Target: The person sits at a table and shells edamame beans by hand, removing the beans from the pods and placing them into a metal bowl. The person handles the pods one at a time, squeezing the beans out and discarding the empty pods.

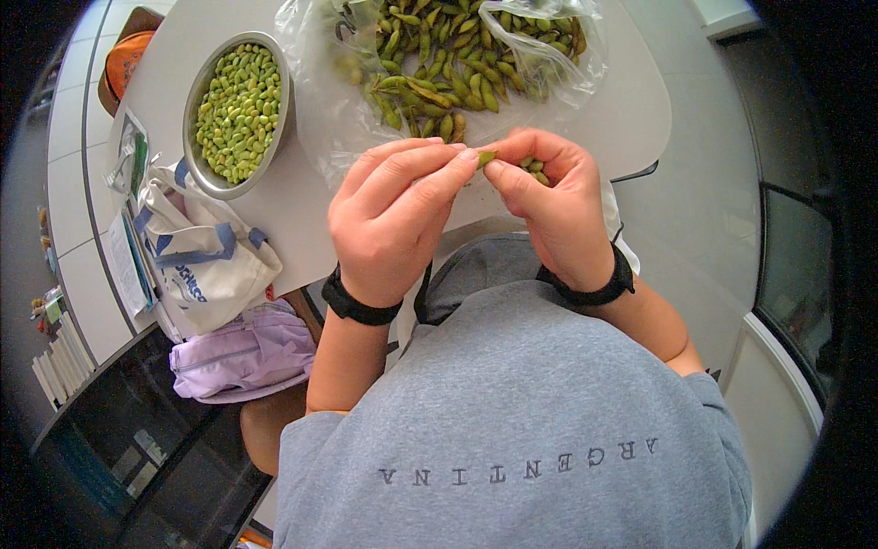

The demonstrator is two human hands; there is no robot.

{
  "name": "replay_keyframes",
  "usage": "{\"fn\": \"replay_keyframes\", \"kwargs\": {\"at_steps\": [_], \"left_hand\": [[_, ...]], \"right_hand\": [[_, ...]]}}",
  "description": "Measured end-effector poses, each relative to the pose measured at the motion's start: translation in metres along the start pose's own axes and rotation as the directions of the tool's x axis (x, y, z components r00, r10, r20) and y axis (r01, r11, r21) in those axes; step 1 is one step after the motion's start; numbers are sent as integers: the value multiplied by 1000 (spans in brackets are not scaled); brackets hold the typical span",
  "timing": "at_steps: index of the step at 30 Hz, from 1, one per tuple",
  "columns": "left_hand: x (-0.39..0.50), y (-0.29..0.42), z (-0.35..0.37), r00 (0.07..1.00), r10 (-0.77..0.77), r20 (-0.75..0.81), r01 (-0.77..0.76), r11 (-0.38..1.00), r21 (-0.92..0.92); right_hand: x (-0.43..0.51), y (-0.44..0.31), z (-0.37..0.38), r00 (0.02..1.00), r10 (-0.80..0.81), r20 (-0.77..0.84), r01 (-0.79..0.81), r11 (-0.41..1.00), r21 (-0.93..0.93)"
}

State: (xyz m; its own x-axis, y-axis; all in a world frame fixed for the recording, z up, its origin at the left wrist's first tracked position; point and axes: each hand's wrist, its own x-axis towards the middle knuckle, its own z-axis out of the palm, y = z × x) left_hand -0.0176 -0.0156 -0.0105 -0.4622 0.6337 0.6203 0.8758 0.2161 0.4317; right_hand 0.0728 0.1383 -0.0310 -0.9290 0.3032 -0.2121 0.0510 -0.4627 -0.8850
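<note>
Between my two hands, at the table's near edge, is a green soybean pod (486,158). The fingertips of my left hand (401,206) pinch its left end. My right hand (555,195) grips the other end with thumb and forefinger, and several shelled beans (534,169) show in its curled palm. Just beyond my hands, unshelled pods (439,62) lie heaped on an open clear plastic bag (319,103). To the left stands a metal bowl (287,117) filled with shelled green beans (239,113).
A white table (638,103) carries the bag and bowl. Left of my arm are a canvas tote bag (226,281) with blue handles and a lilac backpack (243,353). Papers (129,257) lie by the tote. An orange bag (128,58) rests on a chair at far left.
</note>
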Motion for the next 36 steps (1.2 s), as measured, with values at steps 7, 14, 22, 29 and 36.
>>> {"fn": "replay_keyframes", "kwargs": {"at_steps": [7, 14, 22, 29, 36], "left_hand": [[-4, 6, 4, 999, -22, 40, 23, 1000, -14], [-4, 27, 10, 956, -293, 30, 295, 944, -149], [-2, 31, 12, 874, -486, 10, 463, 826, -322], [-2, 32, 13, 899, -437, 6, 421, 862, -281], [0, 32, 13, 924, -382, -18, 367, 898, -244]], "right_hand": [[-3, 5, -6, 999, -39, -20, 36, 993, -116], [-1, 10, -9, 998, -62, -25, 61, 997, -49], [-4, 2, -8, 1000, -16, -13, 16, 1000, 4], [-4, 4, -9, 999, -35, 14, 34, 999, 19], [-3, 1, -12, 1000, -13, 27, 12, 1000, 27]]}}
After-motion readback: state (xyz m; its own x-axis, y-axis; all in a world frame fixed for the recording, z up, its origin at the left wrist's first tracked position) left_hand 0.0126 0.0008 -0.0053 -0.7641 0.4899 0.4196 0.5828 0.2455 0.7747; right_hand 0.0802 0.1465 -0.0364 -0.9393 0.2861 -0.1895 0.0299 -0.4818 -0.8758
